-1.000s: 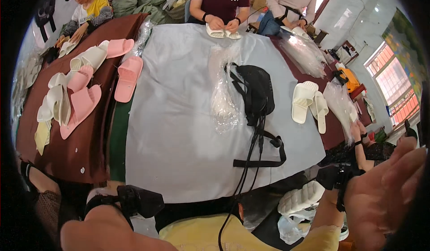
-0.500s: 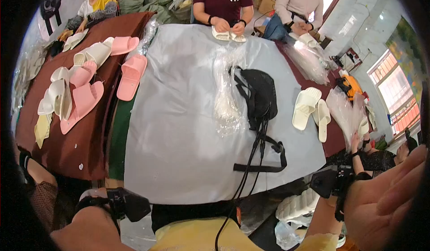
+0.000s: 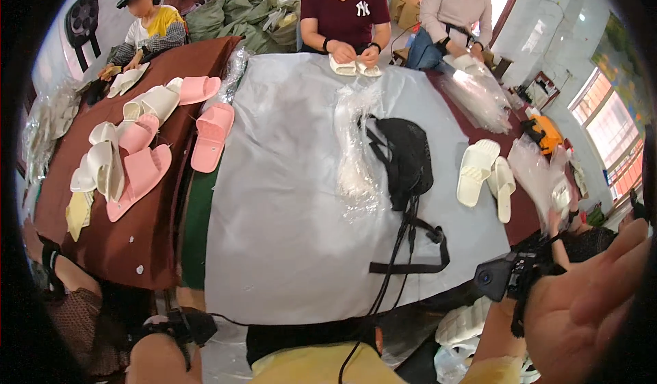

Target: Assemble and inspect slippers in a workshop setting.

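My right hand (image 3: 592, 302) is raised close at the lower right, palm showing and fingers reaching toward the dark rim. It looks open, with nothing visible in it. A black strapped device (image 3: 506, 274) sits on that wrist. My left hand (image 3: 161, 360) is low at the lower left, beside another black strapped device (image 3: 181, 326); its fingers are hidden. Between them lies a grey-covered table (image 3: 287, 247). On it rest a black mesh bag (image 3: 404, 155) with trailing straps, a clear plastic bundle (image 3: 356, 158) and a pair of white slippers (image 3: 478, 168).
Pink slippers (image 3: 140, 178) and white slippers (image 3: 106, 165) lie on a brown-covered table (image 3: 150, 247) at left. Across from me, a person in a maroon shirt (image 3: 345, 14) handles white slippers (image 3: 356, 66). Other people sit around. Clear plastic bags (image 3: 540, 172) lie at right.
The view has shifted, so the tables appear slightly lower and farther right. My left hand shows lower, nearer the bottom edge. My right hand stays raised.
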The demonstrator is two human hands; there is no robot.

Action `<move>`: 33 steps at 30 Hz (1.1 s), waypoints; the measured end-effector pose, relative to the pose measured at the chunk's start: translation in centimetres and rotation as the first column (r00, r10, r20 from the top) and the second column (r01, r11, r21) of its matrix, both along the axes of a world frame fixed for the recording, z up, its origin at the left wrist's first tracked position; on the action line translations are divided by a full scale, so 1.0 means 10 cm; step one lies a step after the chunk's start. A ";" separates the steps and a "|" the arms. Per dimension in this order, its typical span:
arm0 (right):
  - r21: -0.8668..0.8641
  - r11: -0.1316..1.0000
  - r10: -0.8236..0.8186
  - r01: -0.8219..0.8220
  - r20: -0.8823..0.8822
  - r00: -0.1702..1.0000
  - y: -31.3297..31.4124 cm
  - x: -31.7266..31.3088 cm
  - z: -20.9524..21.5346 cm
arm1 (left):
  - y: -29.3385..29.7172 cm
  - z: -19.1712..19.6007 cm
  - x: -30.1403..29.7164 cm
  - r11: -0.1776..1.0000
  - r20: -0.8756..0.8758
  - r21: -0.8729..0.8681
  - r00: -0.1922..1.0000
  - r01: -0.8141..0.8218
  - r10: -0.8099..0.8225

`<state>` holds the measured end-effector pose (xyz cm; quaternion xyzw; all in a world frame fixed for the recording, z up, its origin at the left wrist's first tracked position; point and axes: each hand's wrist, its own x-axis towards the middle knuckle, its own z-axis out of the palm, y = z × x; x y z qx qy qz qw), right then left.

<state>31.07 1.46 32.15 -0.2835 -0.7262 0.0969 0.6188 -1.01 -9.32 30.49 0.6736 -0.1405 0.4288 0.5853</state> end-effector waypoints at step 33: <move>0.237 0.515 0.568 -0.824 0.625 0.535 -0.22 -1.36 0.06 | 0.15 -0.69 -0.68 0.593 -0.861 0.286 0.070 -0.753 0.504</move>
